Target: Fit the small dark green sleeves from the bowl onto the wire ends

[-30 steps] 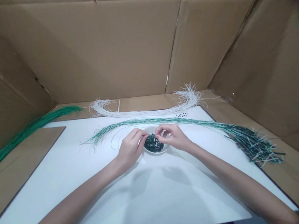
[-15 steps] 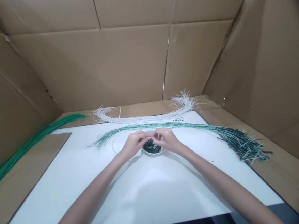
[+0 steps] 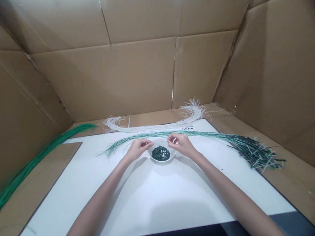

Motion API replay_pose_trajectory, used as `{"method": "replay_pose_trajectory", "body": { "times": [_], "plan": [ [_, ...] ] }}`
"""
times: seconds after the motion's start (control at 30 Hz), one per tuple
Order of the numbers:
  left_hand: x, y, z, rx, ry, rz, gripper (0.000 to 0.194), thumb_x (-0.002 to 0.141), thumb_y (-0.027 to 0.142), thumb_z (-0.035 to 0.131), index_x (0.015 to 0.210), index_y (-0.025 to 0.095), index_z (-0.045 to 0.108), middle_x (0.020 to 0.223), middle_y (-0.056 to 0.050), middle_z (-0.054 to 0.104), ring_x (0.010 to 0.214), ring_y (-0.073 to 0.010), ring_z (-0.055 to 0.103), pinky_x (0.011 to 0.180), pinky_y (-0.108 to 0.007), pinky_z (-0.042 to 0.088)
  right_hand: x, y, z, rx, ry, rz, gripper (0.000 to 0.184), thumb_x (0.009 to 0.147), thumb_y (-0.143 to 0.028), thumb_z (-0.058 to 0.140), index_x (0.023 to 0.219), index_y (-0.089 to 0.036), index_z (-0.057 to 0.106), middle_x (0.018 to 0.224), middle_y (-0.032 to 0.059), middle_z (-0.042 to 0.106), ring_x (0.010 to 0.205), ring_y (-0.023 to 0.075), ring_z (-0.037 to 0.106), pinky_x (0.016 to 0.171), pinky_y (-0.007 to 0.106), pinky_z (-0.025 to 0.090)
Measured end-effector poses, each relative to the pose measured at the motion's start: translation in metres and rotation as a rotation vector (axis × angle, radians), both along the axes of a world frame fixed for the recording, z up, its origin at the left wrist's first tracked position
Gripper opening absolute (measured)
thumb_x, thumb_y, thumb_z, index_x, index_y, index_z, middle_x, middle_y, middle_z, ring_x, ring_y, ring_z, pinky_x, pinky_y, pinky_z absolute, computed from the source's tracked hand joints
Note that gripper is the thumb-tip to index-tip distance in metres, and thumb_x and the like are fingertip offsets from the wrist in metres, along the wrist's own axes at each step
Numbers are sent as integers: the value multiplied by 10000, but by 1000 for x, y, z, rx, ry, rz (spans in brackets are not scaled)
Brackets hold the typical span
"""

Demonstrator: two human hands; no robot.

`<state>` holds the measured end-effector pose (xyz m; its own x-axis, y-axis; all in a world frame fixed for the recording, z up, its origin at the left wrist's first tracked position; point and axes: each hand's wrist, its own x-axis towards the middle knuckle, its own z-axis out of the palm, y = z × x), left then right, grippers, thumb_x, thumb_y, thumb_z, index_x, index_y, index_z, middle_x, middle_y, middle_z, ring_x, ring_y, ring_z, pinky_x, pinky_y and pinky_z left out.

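Observation:
A white bowl (image 3: 162, 162) holds many small dark green beads (image 3: 160, 153), with a few white pieces among them. Beside its left rim, my left hand (image 3: 138, 148) is closed in a pinch. A thin strand (image 3: 125, 148) curves faintly out behind that hand and appears to be held in it. My right hand (image 3: 181, 143) pinches thumb and forefinger together above the bowl's right rim. Whatever lies between those fingertips is too small to make out. Just behind both hands stretches a bundle of green strands (image 3: 158, 134), its right end thick with dark beads (image 3: 257, 152).
White strands (image 3: 150, 128) lie curved along the back of the white table (image 3: 162, 193). Loose dark beads (image 3: 187, 127) sit near them. Bright green strands (image 3: 49, 149) rest on cardboard (image 3: 55, 168) at left. Cardboard walls (image 3: 143, 75) enclose the back and sides.
My hands have moved apart from their meeting point over the bowl, the left going left and the right going right. More of the beads now shows. The view has shifted slightly.

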<state>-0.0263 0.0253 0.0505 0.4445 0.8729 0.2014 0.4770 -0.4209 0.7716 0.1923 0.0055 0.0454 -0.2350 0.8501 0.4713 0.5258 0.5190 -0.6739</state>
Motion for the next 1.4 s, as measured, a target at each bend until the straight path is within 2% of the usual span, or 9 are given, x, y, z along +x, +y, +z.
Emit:
{"method": "replay_pose_trajectory", "body": {
  "times": [0.17,0.3,0.47,0.67,0.8,0.97,1.13,1.27,1.4],
  "plan": [
    [7,-3,-1,-8,-29,58,308,743,394,490,781,128,639,737,-54,641,567,-122,528,531,-220,421,-6,-1,-6,-78,163,80,368,682,-232,587,1040,-172,529,839,55,655,681,135,617,675,284,507],
    [10,-8,0,-8,-15,61,273,742,366,489,786,135,628,773,-50,639,562,-113,536,552,-220,433,-9,-2,-8,-61,219,30,155,734,-275,544,797,-172,641,781,62,669,666,166,634,669,308,510],
    [17,-15,6,70,10,15,317,718,324,532,987,166,588,968,-56,631,716,-137,577,673,-242,445,-13,-6,-6,-34,209,-7,150,742,-265,536,755,-184,662,760,50,672,634,166,626,611,284,501],
    [31,-18,7,111,58,28,268,780,347,444,787,164,640,755,-33,659,702,-156,575,646,-243,412,-16,-10,-4,-16,238,-97,158,729,-271,556,769,-168,669,789,69,676,684,172,615,623,287,494],
    [36,-13,4,-17,-67,59,254,758,341,464,740,140,618,681,-31,635,614,-137,553,585,-227,410,-14,-8,-9,-104,396,-74,274,698,-266,591,948,-161,628,797,67,674,690,167,623,647,294,508],
    [36,-11,1,-134,-159,29,257,729,362,504,704,132,614,652,-18,606,576,-115,515,579,-218,399,-11,-5,-13,-234,608,-32,227,654,-314,626,789,-134,662,787,82,672,643,169,622,599,291,508],
    [36,-16,3,-265,-236,-14,262,701,360,541,685,116,635,664,-26,604,601,-113,506,587,-212,394,-11,-6,-9,-371,782,-3,338,592,-303,678,899,-166,646,681,37,673,588,152,613,552,272,496],
    [35,-16,6,-345,-262,-40,226,680,320,567,675,108,648,638,-20,599,590,-106,496,588,-209,389,-13,-8,-8,-428,806,-13,240,569,-307,692,750,-150,684,695,51,679,593,147,609,568,274,497],
    [35,-13,1,-395,-291,-16,229,661,320,591,697,103,656,635,-25,604,599,-109,507,600,-213,394,-15,-12,-7,-385,762,-52,221,591,-297,678,760,-156,700,731,53,685,584,136,593,542,264,487]
  ]
}}
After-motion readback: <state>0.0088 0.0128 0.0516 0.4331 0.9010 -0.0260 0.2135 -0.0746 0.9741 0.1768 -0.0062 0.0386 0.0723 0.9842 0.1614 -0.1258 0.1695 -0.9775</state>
